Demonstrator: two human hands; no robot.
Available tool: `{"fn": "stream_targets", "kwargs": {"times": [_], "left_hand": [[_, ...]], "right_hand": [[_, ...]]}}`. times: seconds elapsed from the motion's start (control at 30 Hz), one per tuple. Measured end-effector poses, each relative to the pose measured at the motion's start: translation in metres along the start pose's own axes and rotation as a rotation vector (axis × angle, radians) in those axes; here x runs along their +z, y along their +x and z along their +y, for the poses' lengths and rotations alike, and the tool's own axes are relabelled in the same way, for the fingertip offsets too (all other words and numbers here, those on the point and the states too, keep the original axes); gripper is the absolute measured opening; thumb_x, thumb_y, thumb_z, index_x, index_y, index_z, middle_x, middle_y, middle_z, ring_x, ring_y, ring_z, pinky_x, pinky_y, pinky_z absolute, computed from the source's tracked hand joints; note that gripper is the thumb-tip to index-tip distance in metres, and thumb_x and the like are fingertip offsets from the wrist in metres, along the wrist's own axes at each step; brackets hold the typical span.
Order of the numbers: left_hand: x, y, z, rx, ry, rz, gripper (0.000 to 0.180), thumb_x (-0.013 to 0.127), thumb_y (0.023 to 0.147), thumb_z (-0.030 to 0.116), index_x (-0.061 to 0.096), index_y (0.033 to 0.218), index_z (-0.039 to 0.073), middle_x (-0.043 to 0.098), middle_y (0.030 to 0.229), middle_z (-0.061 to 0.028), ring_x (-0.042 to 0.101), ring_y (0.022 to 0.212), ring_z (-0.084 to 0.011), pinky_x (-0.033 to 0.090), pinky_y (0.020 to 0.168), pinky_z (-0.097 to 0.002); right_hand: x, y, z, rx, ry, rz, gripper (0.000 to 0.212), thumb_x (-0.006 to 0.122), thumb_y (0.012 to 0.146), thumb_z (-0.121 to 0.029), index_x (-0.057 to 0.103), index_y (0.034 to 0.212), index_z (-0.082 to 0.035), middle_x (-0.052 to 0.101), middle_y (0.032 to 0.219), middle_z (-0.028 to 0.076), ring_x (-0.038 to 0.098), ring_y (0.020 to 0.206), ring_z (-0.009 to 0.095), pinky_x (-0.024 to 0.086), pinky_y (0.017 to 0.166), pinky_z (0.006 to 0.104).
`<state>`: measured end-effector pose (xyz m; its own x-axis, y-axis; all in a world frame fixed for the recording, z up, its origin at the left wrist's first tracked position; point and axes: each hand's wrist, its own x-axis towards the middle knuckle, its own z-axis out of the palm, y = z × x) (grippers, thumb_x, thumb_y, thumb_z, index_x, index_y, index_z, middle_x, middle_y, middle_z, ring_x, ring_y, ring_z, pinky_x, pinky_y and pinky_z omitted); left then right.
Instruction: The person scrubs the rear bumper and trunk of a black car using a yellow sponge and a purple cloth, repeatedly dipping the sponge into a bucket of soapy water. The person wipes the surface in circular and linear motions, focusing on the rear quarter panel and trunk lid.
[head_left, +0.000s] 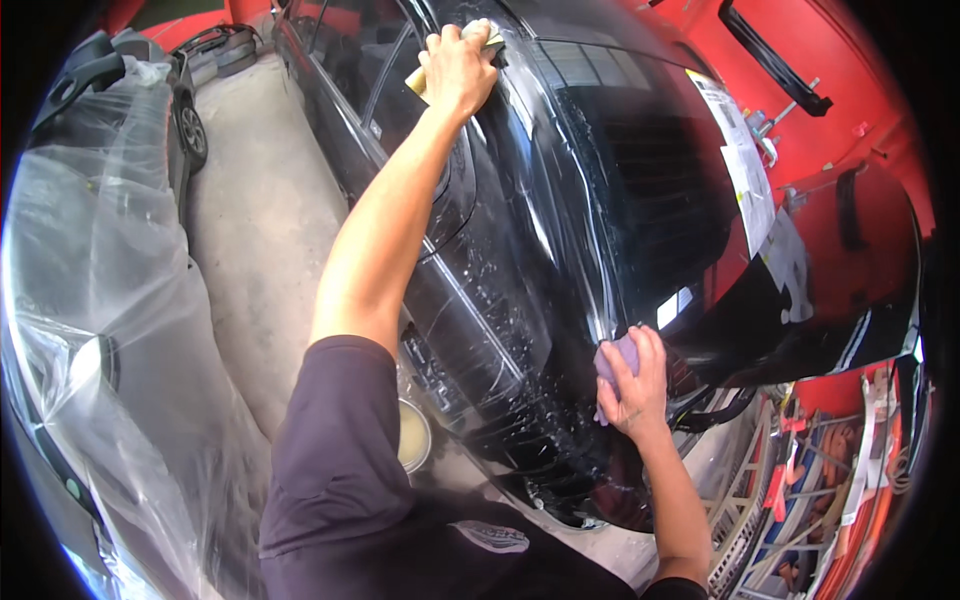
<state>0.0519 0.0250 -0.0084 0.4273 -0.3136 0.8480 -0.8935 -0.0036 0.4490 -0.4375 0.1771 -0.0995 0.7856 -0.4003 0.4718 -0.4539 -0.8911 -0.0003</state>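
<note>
A wet black car [500, 270] stretches across the middle, with droplets and streaks over its rear side panel. My left arm reaches far out, and my left hand [460, 72] grips a yellow sponge [416, 84], pressed to the bodywork near the roof edge and side windows. Part of that sponge is hidden under my fingers. Nearer to me, my right hand [640, 385] is closed around a purple sponge-like pad [618, 362], which rests on the rear corner beside the dark rear window [650, 160].
At left stands another car under clear plastic sheeting [110, 240]. A concrete floor [262, 150] runs between the cars. A round bucket [412, 436] of cloudy liquid sits below my left arm. Paper sheets [738, 160] stick to the glass. At lower right is a rack of metal parts [800, 490].
</note>
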Motion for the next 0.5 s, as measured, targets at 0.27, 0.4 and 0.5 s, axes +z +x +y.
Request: {"fn": "stream_targets", "kwargs": {"times": [0.27,0.4,0.5], "left_hand": [[-0.048,-0.178,0.064,0.317,-0.219,-0.197,0.073,0.073,0.080,0.001,0.068,0.148,0.027,0.060,0.137,-0.0213,0.058,0.115,-0.0437,0.046,0.099,-0.0543],[-0.004,-0.043,0.020,0.184,-0.010,-0.033,0.050,0.077,0.092,0.014,0.073,0.141,0.020,0.064,0.130,-0.0186,0.059,0.117,-0.0402,0.047,0.101,-0.0529],[0.000,-0.012,0.027,-0.026,0.018,-0.001,0.047,0.075,0.092,0.016,0.074,0.139,0.018,0.065,0.129,-0.0190,0.059,0.117,-0.0404,0.047,0.101,-0.0519]], "right_hand": [[-0.002,-0.011,0.001,0.030,-0.015,-0.001,0.057,0.077,0.082,-0.023,0.070,0.137,-0.011,0.050,0.148,0.026,0.048,0.138,0.052,0.043,0.116,0.0663],[-0.003,-0.007,-0.002,0.014,0.005,-0.003,0.056,0.077,0.082,-0.023,0.070,0.137,-0.011,0.050,0.148,0.026,0.049,0.138,0.052,0.043,0.116,0.0660],[-0.002,-0.004,-0.001,0.008,0.003,0.002,0.057,0.077,0.082,-0.023,0.070,0.138,-0.011,0.050,0.149,0.026,0.048,0.138,0.051,0.043,0.117,0.0657]]}}
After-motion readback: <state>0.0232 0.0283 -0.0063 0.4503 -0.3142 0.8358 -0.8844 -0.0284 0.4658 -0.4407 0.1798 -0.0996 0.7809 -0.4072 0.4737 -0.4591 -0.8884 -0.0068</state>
